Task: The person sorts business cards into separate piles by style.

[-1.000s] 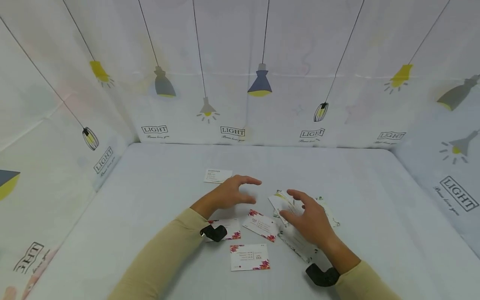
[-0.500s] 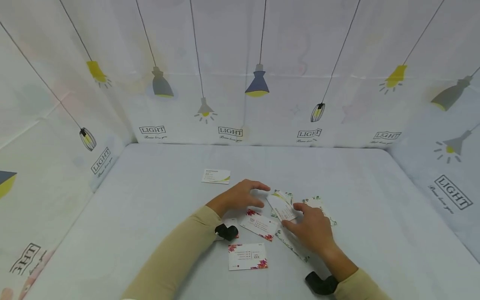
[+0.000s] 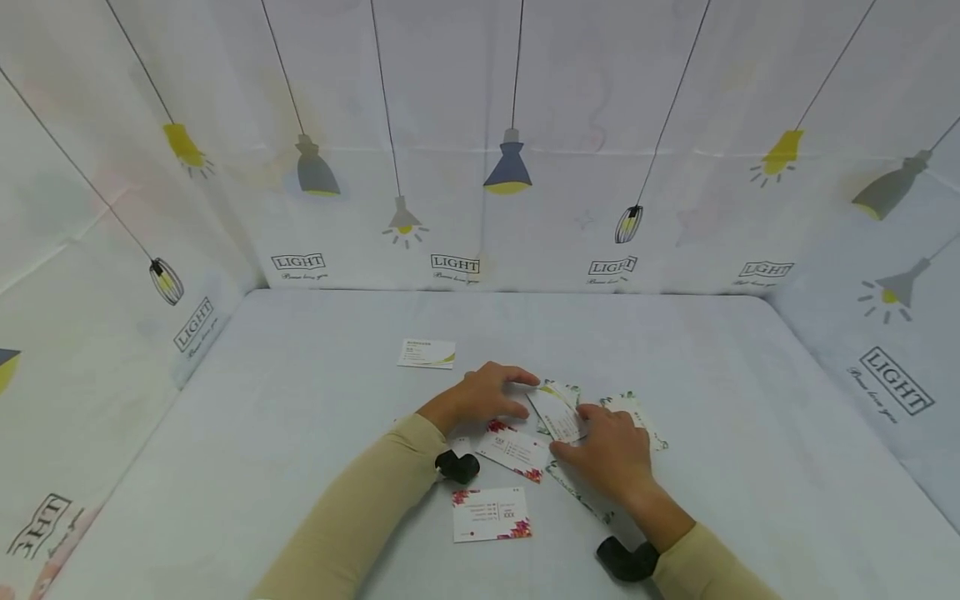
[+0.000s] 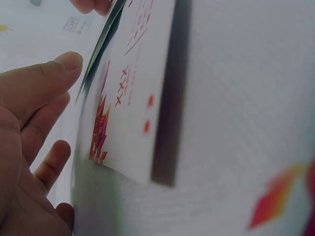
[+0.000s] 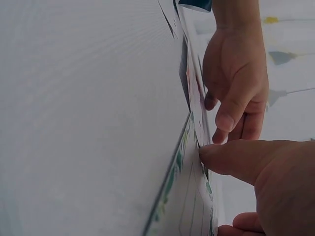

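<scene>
A white card with a yellow stripe lies askew on top of a leaf-bordered card. At its left edge is my left hand, thumb and forefinger spread apart. My right hand is at the card's lower right, its thumb and forefinger also apart; how firmly they touch the card I cannot tell. In the right wrist view the right thumb points at the cards just above a green-leaf card. A red-flowered card lies beside the left hand in the left wrist view.
Red-flowered cards lie nearer me, one by the left wrist and one at the front. Another yellow-striped card is at the back left. A leaf-bordered card lies right of the right hand. Printed fabric walls surround the white table.
My left hand has moved right, away from the back-left card towards the askew card. My right hand has lowered and drawn in against that card's lower right side. The cards look unmoved.
</scene>
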### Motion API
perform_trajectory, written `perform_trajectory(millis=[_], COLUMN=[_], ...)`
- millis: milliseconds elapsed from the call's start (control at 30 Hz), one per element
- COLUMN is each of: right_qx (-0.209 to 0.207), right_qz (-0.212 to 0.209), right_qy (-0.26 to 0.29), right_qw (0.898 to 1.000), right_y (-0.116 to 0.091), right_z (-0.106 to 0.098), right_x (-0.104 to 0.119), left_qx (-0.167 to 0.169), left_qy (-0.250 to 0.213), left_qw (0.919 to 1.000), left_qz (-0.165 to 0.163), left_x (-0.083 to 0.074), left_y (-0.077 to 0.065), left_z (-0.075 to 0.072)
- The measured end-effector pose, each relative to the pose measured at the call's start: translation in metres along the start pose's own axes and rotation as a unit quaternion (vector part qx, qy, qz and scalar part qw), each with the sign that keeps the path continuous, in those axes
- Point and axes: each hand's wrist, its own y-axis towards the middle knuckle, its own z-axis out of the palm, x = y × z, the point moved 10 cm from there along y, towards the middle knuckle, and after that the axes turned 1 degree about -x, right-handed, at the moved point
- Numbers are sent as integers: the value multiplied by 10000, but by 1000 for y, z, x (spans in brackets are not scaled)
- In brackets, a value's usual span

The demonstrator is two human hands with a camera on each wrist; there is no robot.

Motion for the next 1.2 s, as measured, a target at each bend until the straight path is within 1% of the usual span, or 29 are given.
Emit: perform_trajectory(millis=[233, 333, 433, 600, 867, 1033, 1200], right_qx=[3, -19, -62, -176, -266, -226, -142], right_qz=[24, 7, -71, -300, -603, -640, -613], right_qy=[-121, -129, -52, 228, 503, 540, 646], right_qw=[9999, 9999, 9999, 9991, 9966, 9962, 9959], right_y=[0, 0, -1, -1, -2, -2, 0], right_z=[1, 1, 1, -1, 0, -1, -2], right_x=[2, 2, 3, 7, 11, 12, 12], left_qx=[-46, -53, -43, -9, -26, -27, -66], left_qy=[80, 113, 125, 59, 95, 33, -52], left_qw=[10000, 9999, 9998, 9998, 9998, 9999, 10000], left_qz=[21, -66, -127, -198, -161, -118, 42], left_x=[0, 1, 1, 3, 6, 6, 6], left_y=[0, -1, -3, -3, -3, -5, -9], left_z=[0, 0, 1, 2, 1, -1, -6])
